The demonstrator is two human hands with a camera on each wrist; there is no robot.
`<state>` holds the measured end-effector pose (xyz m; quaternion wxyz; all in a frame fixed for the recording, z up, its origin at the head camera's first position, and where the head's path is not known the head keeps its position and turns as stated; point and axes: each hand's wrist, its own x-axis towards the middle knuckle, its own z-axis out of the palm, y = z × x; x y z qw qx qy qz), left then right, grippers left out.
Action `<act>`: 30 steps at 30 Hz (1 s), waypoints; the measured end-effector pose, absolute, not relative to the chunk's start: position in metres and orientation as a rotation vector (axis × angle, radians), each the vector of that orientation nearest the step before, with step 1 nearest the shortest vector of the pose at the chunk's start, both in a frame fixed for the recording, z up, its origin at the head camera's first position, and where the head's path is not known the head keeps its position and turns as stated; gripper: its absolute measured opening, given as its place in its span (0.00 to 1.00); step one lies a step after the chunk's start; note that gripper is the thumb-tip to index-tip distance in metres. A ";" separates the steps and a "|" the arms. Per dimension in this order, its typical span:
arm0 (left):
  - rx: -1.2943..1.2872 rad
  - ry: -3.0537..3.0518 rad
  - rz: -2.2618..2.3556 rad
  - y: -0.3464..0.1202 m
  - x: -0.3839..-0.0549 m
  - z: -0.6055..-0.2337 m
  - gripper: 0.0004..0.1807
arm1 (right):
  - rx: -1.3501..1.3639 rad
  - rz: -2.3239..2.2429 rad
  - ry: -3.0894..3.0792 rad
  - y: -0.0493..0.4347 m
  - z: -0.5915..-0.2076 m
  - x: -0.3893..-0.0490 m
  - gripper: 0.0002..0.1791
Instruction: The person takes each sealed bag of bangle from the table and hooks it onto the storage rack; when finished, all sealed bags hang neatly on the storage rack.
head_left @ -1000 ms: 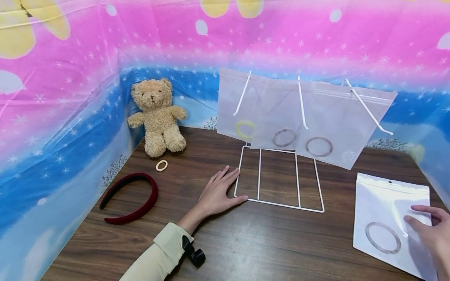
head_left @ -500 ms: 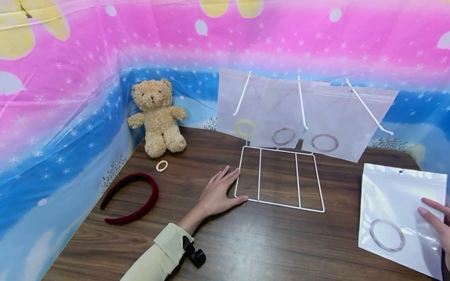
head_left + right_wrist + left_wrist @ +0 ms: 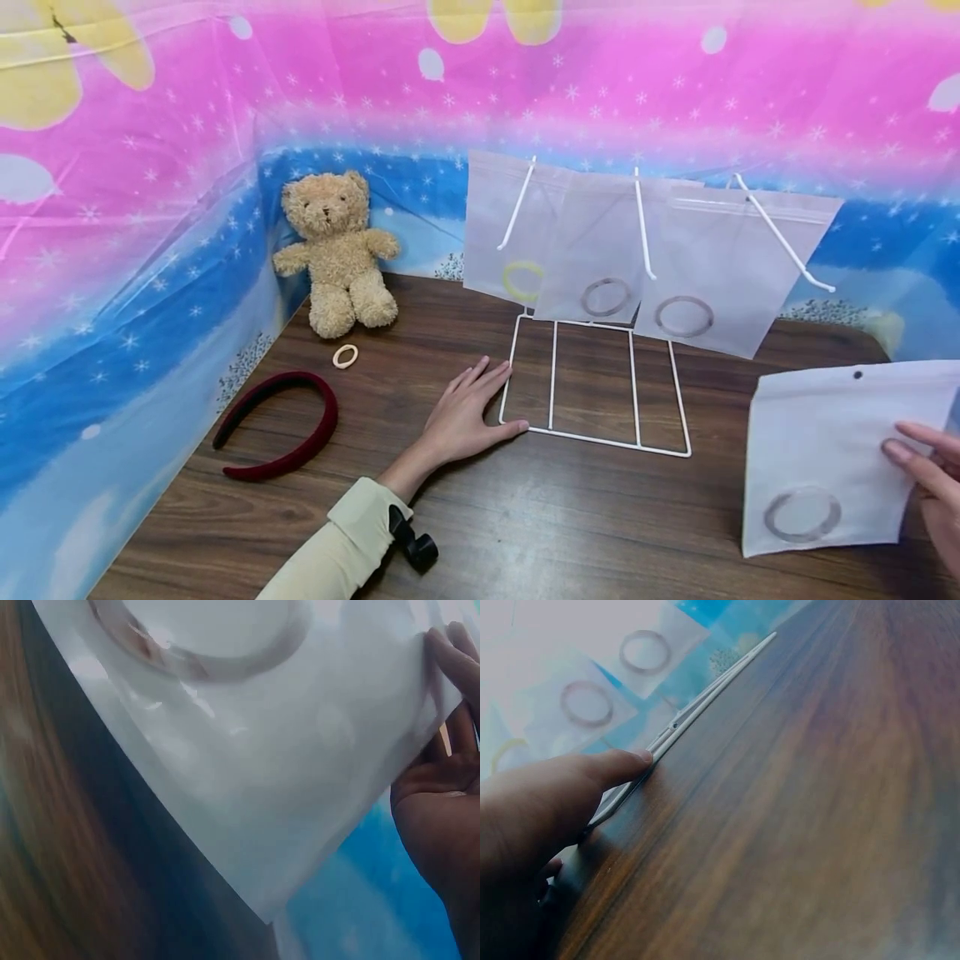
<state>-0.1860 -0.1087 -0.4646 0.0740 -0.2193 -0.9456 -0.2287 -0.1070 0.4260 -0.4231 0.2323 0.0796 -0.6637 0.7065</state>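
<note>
My right hand (image 3: 933, 483) pinches the right edge of a white zip bag (image 3: 840, 442). The bag stands tipped up above the right side of the table, its hang hole at the top. A greyish bangle (image 3: 772, 512) shows low inside it. In the right wrist view the fingers grip the side of the bag (image 3: 300, 750). My left hand (image 3: 468, 417) lies spread on the table, its thumb touching the front corner of a white wire display rack (image 3: 600, 441). Three bags hang from the rack's pegs: one with a yellow ring (image 3: 505, 279), two with brownish rings.
A teddy bear (image 3: 337, 258) sits at the back left. Before it lie a small cream ring (image 3: 337, 362) and a dark red headband (image 3: 322, 429). The rack's pegs (image 3: 783, 237) jut forward over the brown table (image 3: 585, 525). Printed cloth surrounds the back and sides.
The bag in my right hand has come up from lying flat to nearly upright, shifting right and then back left. The rightmost hanging bag sways slightly. My left hand stays put.
</note>
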 end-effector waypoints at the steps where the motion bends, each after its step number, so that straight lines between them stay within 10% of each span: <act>1: -0.661 -2.841 -0.688 -0.109 -0.186 -0.465 0.49 | 0.262 1.970 -1.813 0.414 -0.416 -0.103 0.19; 16: -0.670 -2.826 -0.699 -0.109 -0.185 -0.465 0.50 | 0.446 2.077 -1.638 0.267 -0.334 -0.103 0.20; 30: -0.671 -2.824 -0.696 -0.109 -0.185 -0.466 0.49 | 0.511 2.082 -1.531 0.223 -0.332 -0.113 0.21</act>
